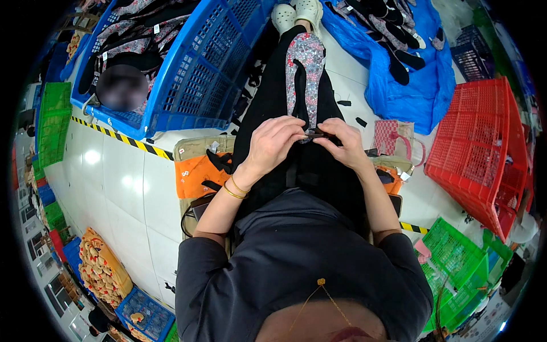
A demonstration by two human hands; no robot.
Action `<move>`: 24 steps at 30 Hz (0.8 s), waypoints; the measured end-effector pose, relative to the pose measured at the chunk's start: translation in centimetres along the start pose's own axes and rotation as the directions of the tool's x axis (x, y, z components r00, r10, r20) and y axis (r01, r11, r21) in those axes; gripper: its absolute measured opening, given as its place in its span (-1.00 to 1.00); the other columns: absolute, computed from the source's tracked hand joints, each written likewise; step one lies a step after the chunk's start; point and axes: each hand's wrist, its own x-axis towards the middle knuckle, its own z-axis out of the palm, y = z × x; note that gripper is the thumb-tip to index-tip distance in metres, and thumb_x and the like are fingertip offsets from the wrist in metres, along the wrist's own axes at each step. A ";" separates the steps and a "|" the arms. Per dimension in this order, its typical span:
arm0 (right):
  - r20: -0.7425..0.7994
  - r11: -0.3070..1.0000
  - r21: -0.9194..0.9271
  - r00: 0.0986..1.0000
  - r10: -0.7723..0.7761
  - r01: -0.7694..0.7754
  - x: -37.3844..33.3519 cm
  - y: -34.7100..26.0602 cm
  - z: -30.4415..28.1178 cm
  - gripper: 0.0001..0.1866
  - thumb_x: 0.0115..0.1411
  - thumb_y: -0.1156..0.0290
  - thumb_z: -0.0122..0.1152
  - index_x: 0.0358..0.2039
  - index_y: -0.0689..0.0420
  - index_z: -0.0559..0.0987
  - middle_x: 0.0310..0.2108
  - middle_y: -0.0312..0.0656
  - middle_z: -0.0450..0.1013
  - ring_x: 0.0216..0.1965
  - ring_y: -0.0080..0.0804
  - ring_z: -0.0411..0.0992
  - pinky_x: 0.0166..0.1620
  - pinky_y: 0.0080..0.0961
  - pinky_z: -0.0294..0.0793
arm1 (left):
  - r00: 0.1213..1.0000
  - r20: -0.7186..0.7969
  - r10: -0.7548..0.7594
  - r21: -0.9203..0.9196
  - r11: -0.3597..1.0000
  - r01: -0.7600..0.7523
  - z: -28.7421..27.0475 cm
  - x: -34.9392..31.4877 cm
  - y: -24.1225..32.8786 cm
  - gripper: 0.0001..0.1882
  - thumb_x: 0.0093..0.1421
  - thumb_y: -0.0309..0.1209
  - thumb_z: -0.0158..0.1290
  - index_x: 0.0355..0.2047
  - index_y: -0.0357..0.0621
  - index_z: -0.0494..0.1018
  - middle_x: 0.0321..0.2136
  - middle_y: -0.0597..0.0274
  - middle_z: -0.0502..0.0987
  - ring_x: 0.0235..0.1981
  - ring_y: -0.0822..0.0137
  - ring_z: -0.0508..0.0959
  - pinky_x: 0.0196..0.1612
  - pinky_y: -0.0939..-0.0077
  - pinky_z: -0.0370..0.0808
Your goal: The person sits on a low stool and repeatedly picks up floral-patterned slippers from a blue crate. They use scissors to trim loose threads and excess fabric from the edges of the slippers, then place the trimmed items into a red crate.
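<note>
A long floral fabric piece (pixel 313 57) in grey and red, with a black section along its middle, lies lengthwise over my black-trousered legs. Its rounded end points away from me and its narrow end is near my lap. At that narrow end my left hand (pixel 274 143) is closed, thumb and fingers pinched together. Opposite it, my right hand (pixel 343 142) pinches the same end, fingertips almost meeting the left ones. A small dark bit shows between the fingertips, too small to make out. My fingers partly hide the narrow end.
A blue crate (pixel 188 68) full of similar floral and black pieces stands at the left. More lie on a blue plastic sheet (pixel 393 91) at far right. A red crate (pixel 467 154) and green crate (pixel 456 256) stand right. Dark scraps (pixel 361 122) dot the floor.
</note>
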 end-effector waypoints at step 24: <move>0.104 0.439 0.737 0.728 0.678 -0.514 2.1 -0.9 -0.1 -0.64 0.29 0.25 0.14 -0.04 0.23 0.40 -0.34 -0.30 0.45 -0.56 -0.73 0.25 -0.48 -0.77 0.23 | 0.995 0.097 -0.032 -0.200 0.978 0.051 0.1 0.6 1.5 -0.76 0.11 -0.56 0.09 -0.17 -0.17 0.44 -0.34 0.13 0.46 -0.22 0.10 0.45 -0.15 0.32 0.44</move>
